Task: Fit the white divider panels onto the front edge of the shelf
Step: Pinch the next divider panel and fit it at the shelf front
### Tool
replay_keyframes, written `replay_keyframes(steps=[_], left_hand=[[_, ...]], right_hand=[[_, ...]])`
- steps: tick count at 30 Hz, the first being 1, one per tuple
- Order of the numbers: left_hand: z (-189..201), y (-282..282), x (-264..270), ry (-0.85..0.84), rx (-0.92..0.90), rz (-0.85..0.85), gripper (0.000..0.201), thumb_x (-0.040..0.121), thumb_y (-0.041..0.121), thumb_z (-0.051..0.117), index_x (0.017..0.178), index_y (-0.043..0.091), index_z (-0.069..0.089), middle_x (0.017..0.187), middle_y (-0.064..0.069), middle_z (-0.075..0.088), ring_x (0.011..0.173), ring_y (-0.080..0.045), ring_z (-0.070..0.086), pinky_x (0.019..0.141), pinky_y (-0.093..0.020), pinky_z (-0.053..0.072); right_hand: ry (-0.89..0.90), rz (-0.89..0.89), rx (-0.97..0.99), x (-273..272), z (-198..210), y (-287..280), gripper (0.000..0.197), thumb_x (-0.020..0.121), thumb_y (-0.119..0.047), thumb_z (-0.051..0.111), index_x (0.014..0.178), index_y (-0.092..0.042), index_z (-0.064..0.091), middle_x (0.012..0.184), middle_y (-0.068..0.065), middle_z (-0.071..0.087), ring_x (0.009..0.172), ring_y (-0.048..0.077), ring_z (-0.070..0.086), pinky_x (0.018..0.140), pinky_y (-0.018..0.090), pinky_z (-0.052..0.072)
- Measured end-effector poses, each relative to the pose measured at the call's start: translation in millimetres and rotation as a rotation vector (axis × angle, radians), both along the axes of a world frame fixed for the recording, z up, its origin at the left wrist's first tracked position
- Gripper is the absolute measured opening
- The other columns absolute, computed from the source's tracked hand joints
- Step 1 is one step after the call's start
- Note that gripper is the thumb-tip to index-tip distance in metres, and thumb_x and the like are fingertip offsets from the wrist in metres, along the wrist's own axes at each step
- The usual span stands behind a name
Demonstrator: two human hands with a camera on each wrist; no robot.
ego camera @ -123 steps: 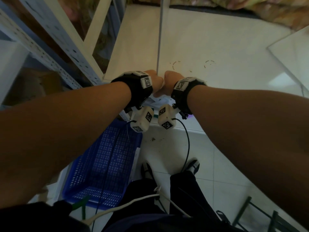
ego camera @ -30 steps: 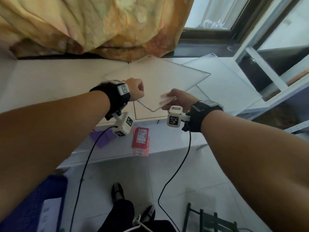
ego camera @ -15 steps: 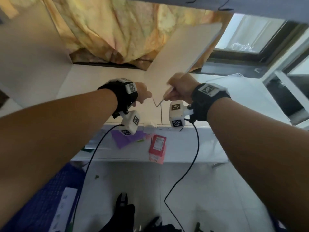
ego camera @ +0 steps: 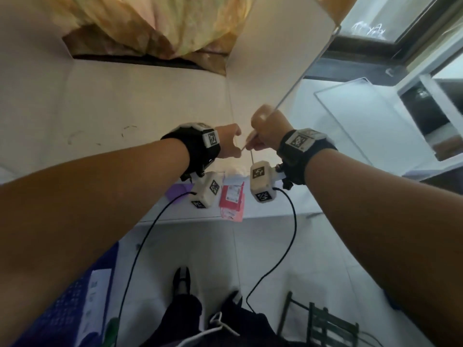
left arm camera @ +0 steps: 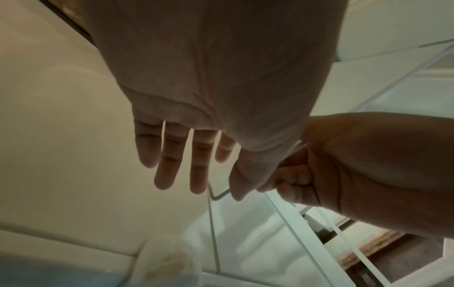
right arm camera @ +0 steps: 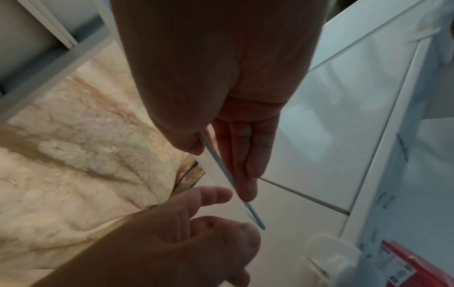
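I have my right hand [ego camera: 269,132] pinching the lower corner of 1 white divider panel [ego camera: 273,53], thumb on one face and fingers flat on the other, as the right wrist view shows. The panel stands tilted on its edge above the front edge of the shelf [ego camera: 140,108], its upper part rising toward the top of the head view. My left hand [ego camera: 229,141] sits just beside that corner. In the left wrist view its 4 fingers [left arm camera: 169,161] hang straight and slightly apart, and the thumb reaches toward the panel's rounded corner; I cannot tell whether it touches.

Directly behind the raised panel a yellow-brown patterned cloth [ego camera: 155,28] is bunched along the far edge of the shelf. To the right, another flat panel [ego camera: 370,121] lies on the shelf surface near the dark window frame [ego camera: 375,46]. On the lower ledge under my wrists lie a red packet [ego camera: 231,196] and a purple sheet [ego camera: 179,192], the packet between the 2 wrist cameras. Black cables run down from both cameras to the tiled floor. A blue basket [ego camera: 72,309] stands at the lower left, and a dark metal frame [ego camera: 323,321] at the lower right.
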State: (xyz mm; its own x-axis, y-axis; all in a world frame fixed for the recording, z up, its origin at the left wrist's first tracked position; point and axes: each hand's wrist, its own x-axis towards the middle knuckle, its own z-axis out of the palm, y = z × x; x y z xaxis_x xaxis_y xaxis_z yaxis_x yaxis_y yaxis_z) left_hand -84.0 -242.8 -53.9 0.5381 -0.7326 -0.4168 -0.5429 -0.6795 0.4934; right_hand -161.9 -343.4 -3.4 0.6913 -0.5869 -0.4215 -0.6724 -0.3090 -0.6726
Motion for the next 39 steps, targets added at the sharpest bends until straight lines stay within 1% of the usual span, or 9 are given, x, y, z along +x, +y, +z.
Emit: replay_keyframes(steps=[4, 6, 9, 13, 17, 21, 31, 36, 39], left_hand=[[-26, 6, 2, -0.009, 0.049, -0.102, 0.068, 0.087, 0.02, 0.065, 0.146, 0.016, 0.031, 0.126, -0.01, 0.06, 0.112, -0.029, 0.057, 0.091, -0.033, 0.044], [-31, 8, 3, -0.042, 0.043, -0.127, 0.063, 0.09, 0.016, 0.057, 0.147, 0.018, 0.031, 0.122, -0.01, 0.061, 0.109, -0.029, 0.058, 0.09, -0.033, 0.044], [-34, 9, 7, -0.061, 0.032, -0.146, 0.058, 0.092, 0.012, 0.051, 0.146, 0.019, 0.032, 0.122, -0.009, 0.06, 0.108, -0.029, 0.058, 0.09, -0.034, 0.044], [-36, 10, 10, -0.047, 0.047, -0.194, 0.063, 0.088, 0.016, 0.059, 0.145, 0.019, 0.032, 0.12, -0.007, 0.062, 0.107, -0.027, 0.059, 0.093, -0.037, 0.046], [-44, 13, 5, -0.051, 0.067, -0.204, 0.069, 0.084, 0.019, 0.066, 0.144, 0.018, 0.031, 0.125, -0.009, 0.058, 0.11, -0.029, 0.057, 0.092, -0.037, 0.046], [-49, 16, 3, -0.054, 0.071, -0.218, 0.08, 0.077, 0.029, 0.076, 0.141, 0.015, 0.031, 0.123, -0.01, 0.058, 0.107, -0.03, 0.057, 0.091, -0.043, 0.048], [-54, 16, 0, -0.069, 0.055, -0.219, 0.08, 0.074, 0.035, 0.078, 0.137, 0.017, 0.031, 0.117, -0.008, 0.06, 0.1, -0.03, 0.06, 0.087, -0.045, 0.05], [-54, 17, -3, -0.09, 0.037, -0.186, 0.078, 0.074, 0.035, 0.078, 0.135, 0.016, 0.033, 0.114, -0.009, 0.06, 0.098, -0.03, 0.06, 0.085, -0.044, 0.05], [-55, 19, -8, -0.112, 0.038, -0.162, 0.078, 0.072, 0.035, 0.077, 0.134, 0.016, 0.034, 0.114, -0.009, 0.06, 0.096, -0.031, 0.06, 0.084, -0.044, 0.051]], right_hand=[[0.033, -0.007, 0.004, -5, -19, 7, 0.02, 0.094, -0.017, 0.048, 0.107, -0.004, 0.056, 0.092, 0.019, 0.073, 0.072, 0.026, 0.072, 0.073, 0.042, 0.062], [0.04, -0.023, 0.03, -7, -25, 9, 0.025, 0.094, -0.016, 0.047, 0.113, -0.002, 0.056, 0.093, 0.019, 0.072, 0.077, 0.028, 0.072, 0.076, 0.045, 0.061], [0.069, -0.098, 0.122, -6, -26, 14, 0.021, 0.096, -0.016, 0.045, 0.105, 0.0, 0.055, 0.095, 0.022, 0.071, 0.088, 0.033, 0.072, 0.08, 0.046, 0.06], [0.044, -0.043, 0.09, -8, -27, 16, 0.031, 0.096, -0.015, 0.043, 0.116, 0.004, 0.057, 0.107, 0.027, 0.067, 0.094, 0.039, 0.07, 0.078, 0.046, 0.06], [0.04, -0.028, 0.101, -12, -30, 18, 0.034, 0.095, -0.015, 0.044, 0.121, 0.003, 0.055, 0.109, 0.026, 0.067, 0.083, 0.033, 0.071, 0.07, 0.039, 0.062], [0.069, -0.078, 0.157, -16, -27, 18, 0.035, 0.093, -0.015, 0.042, 0.117, 0.003, 0.059, 0.096, 0.021, 0.073, 0.087, 0.03, 0.073, 0.083, 0.046, 0.059], [0.002, -0.057, 0.087, -21, -32, 23, 0.033, 0.096, -0.014, 0.042, 0.123, 0.001, 0.054, 0.107, 0.027, 0.067, 0.074, 0.03, 0.068, 0.076, 0.047, 0.06], [-0.003, -0.034, 0.069, -22, -35, 22, 0.033, 0.096, -0.014, 0.044, 0.124, 0.001, 0.053, 0.107, 0.027, 0.068, 0.088, 0.039, 0.071, 0.075, 0.048, 0.06], [0.006, -0.019, 0.084, -24, -38, 24, 0.033, 0.095, -0.014, 0.045, 0.123, 0.002, 0.054, 0.107, 0.026, 0.068, 0.091, 0.039, 0.071, 0.074, 0.046, 0.061]])
